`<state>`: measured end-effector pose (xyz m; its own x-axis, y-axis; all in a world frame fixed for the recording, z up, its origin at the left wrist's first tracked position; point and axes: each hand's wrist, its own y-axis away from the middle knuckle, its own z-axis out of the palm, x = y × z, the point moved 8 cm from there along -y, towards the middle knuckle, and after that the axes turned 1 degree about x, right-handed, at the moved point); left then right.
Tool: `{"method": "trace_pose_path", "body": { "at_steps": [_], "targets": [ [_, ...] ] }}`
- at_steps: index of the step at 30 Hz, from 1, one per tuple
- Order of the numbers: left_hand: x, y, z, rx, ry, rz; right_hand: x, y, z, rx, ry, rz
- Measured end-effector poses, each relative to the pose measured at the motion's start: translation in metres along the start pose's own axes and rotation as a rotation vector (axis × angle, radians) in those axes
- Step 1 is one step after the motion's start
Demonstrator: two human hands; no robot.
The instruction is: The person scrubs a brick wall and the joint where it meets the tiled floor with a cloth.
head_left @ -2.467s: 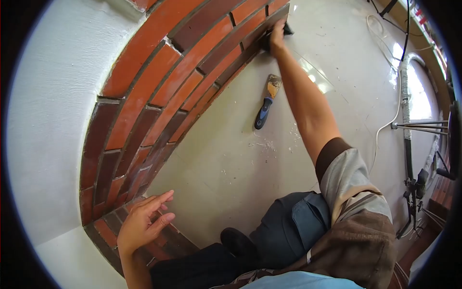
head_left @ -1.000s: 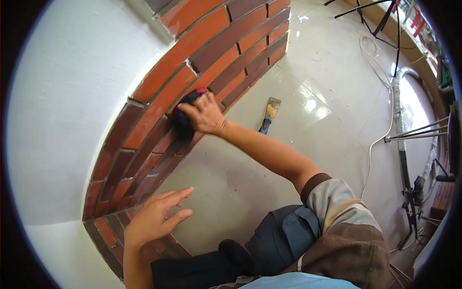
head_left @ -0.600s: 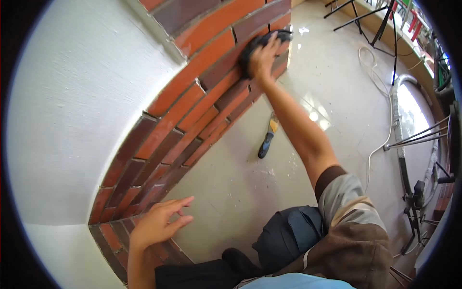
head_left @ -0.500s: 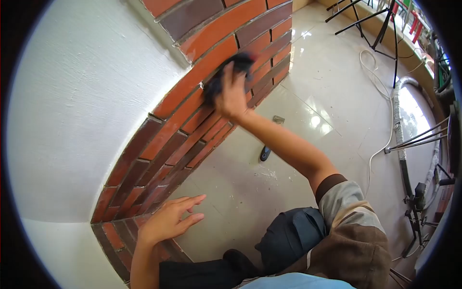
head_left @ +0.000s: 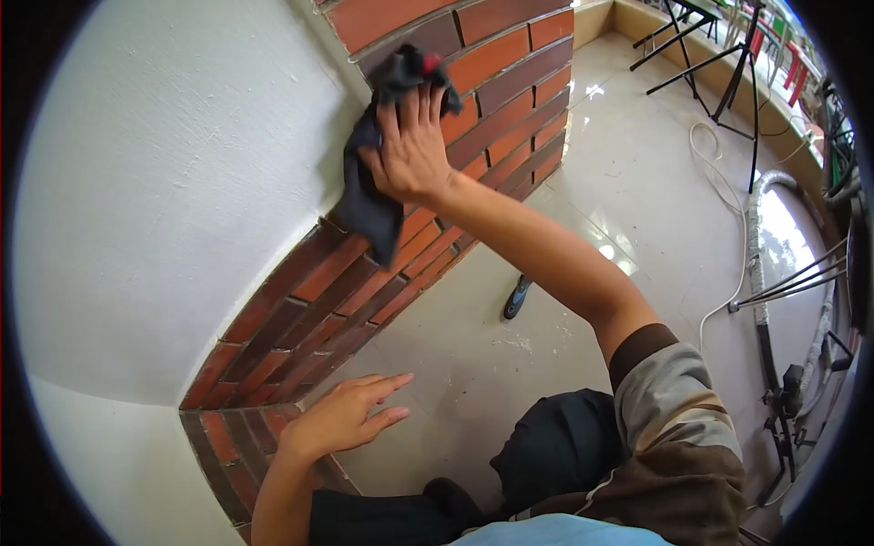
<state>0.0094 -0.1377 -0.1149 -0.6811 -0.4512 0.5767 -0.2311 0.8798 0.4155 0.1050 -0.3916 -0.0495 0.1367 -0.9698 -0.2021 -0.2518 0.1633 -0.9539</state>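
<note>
My right hand [head_left: 414, 150] presses a dark cloth [head_left: 371, 196] flat against the brick-faced wall [head_left: 492, 82], near its border with the white plaster. The cloth bunches above my fingers, where a small red patch shows, and hangs loose below the palm. My left hand [head_left: 341, 414] hovers lower down beside the wall's inner corner, fingers extended and holding nothing. On the floor, partly behind my right forearm, lies a scraper [head_left: 517, 298] with a dark handle; its blade is hidden.
White plaster wall [head_left: 155, 182] fills the left. Crumbs of debris [head_left: 517, 344] dot the glossy tiled floor [head_left: 437, 373]. To the right are a pale cable [head_left: 739, 218], black metal stands [head_left: 728, 68] and a wheel-like ring [head_left: 754, 227] with spokes.
My right hand and the cloth have moved up and left along the bricks to the plaster edge. More of the cloth now hangs down. My left hand stays open in nearly the same place.
</note>
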Motion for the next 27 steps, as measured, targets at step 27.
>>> {"method": "trace_pose_path", "body": {
  "at_steps": [27],
  "targets": [
    [-0.028,0.017,-0.01,-0.01,0.107,-0.179,0.394,0.148,-0.051,0.188,0.122,0.707]
  ]
}}
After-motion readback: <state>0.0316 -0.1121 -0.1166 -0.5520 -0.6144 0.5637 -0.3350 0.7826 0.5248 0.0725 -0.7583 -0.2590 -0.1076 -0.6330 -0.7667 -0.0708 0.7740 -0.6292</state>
